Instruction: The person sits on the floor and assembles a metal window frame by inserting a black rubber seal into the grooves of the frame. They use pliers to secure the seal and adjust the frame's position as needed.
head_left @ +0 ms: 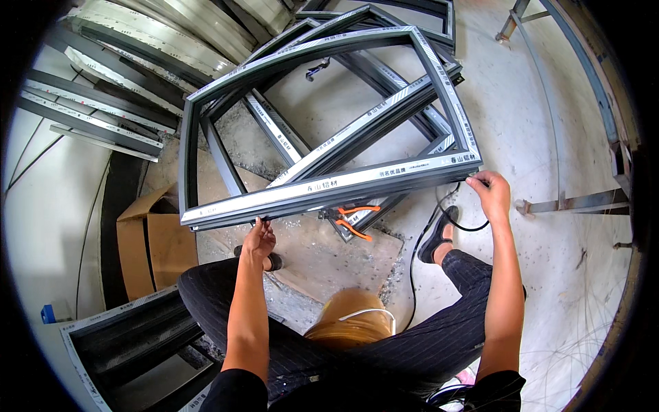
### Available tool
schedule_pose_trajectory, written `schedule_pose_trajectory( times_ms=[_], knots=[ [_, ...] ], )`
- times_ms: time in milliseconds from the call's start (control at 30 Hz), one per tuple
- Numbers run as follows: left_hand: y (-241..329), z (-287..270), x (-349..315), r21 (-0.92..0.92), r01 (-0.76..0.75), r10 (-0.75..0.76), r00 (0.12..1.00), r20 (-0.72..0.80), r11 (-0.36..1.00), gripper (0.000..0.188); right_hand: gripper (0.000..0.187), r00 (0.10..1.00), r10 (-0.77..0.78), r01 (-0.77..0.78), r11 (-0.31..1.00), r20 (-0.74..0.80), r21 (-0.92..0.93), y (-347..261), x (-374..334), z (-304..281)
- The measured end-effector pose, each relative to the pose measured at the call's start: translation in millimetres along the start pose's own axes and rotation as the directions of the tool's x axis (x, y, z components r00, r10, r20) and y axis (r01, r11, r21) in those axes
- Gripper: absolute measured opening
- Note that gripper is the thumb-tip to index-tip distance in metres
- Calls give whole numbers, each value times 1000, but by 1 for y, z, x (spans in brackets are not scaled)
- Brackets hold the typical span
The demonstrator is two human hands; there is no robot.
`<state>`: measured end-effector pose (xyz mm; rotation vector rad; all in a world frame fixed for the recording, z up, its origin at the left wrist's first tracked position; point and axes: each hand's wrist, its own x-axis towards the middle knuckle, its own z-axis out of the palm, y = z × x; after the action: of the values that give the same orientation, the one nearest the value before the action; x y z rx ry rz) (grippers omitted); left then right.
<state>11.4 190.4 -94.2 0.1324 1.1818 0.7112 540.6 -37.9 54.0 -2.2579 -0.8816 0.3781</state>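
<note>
A dark grey aluminium window frame [329, 185], with white printed film strips along its faces, lies tilted before me on top of other frames. My left hand [259, 238] is closed on its near edge, left of the middle, thumb and fingers pinching the rail. At the near right corner, my right hand [491, 194] grips the same frame between thumb and fingers. Pliers with orange handles [358, 235] lie just below the near rail, their jaws partly hidden. Under the held frame, another window frame [274, 130] lies crosswise.
Long aluminium profiles [103, 103] are piled at the far left. A cardboard box [154, 240] stands near my left leg, with more frames [130, 336] below it. A yellowish bucket [353, 316] is between my legs. A black cable [417, 275] runs along the floor. A metal rack [583, 202] stands right.
</note>
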Motion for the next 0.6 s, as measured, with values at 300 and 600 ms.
schedule_pose_trajectory(
  times_ms=[300,600],
  knots=[
    [-19,-6,5,-125,-138,137,990,-20,982,16,25,999,47,-47,999,20,20,-15,9,5],
    [-22,0,13,-92,-277,274,961,-41,956,22,25,999,31,-32,999,20,43,0,11,11]
  ],
)
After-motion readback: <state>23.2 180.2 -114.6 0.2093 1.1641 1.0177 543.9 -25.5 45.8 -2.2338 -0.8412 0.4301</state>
